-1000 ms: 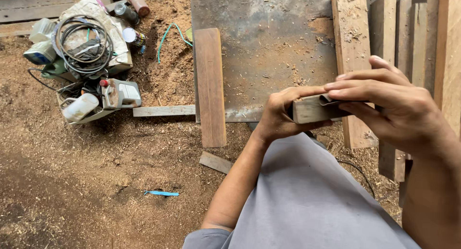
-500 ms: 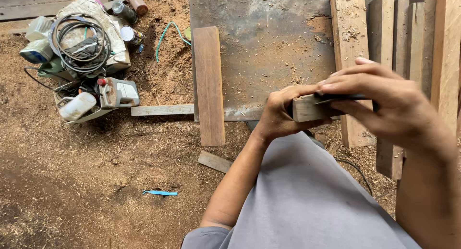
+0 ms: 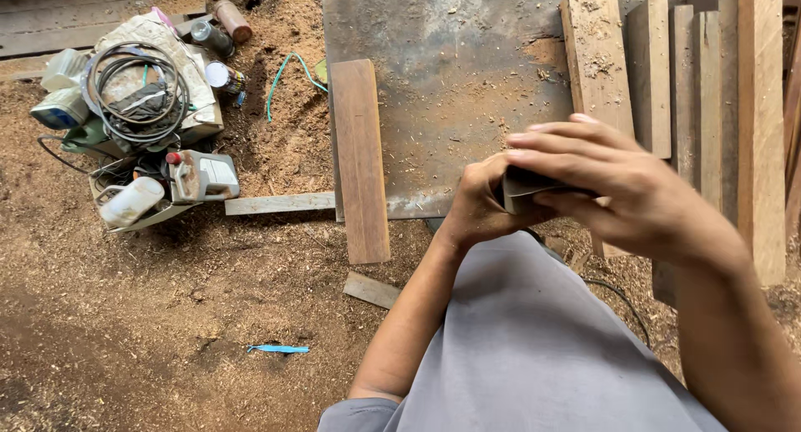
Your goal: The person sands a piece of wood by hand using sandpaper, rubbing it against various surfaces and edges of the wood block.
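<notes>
Overhead view, worn camera. Both hands meet above the person's grey-clad lap, at the near edge of a worn metal sheet [image 3: 450, 90] that lies on the sawdust floor [image 3: 167, 315]; this sheet serves as landmark.

The left hand [image 3: 476, 203] grips the left end of a small dark rectangular block [image 3: 524, 190], fingers curled shut around it. The right hand [image 3: 622, 190] lies over the block from the right, its fingers [image 3: 567, 136] extended, close together and pressed along the top face, thumb underneath; it too is closed on the block. Most of the block is hidden, and its material cannot be told.

On the sheet's left edge rests a short brown plank [image 3: 360, 157], overhanging the near edge. A thin pale batten [image 3: 279, 203] runs left from that corner. At the sheet's right side lie several parallel wooden boards [image 3: 651, 73]. Well left of the sheet sits a heap of tools: a coiled cable [image 3: 138, 86], a power tool [image 3: 200, 175] and spray cans [image 3: 219, 33].

Judged step: the block is being held and adjusted between both hands, clear of the sheet. Any further handling calls for a firm two-handed hold, since only its ends are pinched.
</notes>
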